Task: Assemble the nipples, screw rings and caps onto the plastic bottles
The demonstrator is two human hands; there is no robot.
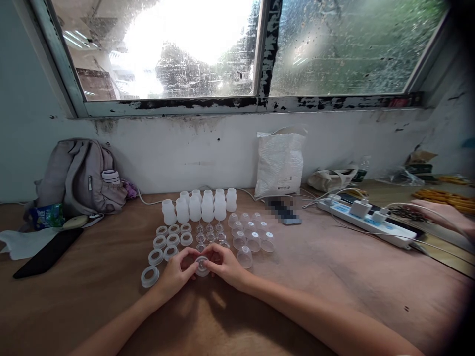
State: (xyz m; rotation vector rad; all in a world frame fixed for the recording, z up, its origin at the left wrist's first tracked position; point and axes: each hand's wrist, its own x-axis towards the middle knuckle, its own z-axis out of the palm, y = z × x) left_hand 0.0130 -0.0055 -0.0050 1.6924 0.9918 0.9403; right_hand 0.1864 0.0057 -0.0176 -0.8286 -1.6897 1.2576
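Close in front of me, my left hand (183, 267) and my right hand (221, 266) pinch a translucent bottle collar ring (202, 267) between them. Both thumbs press on its face, where a clear teat seems to sit in the middle. Left of my hands stand rows of loose collar rings (150, 276). Just beyond my fingers are several clear silicone teats (210, 228), some partly hidden by the hands. Rounded clear caps (254, 242) are grouped to the right. Behind these parts, white waisted baby bottles (208, 210) stand upright in rows.
A backpack (79, 173) leans at the left wall beside a black flat case (48, 253). A white plastic bag (279, 163) and a phone (285, 212) lie behind the caps. A power strip (371, 220) with cables lies right; another person's hand (441, 215) reaches there.
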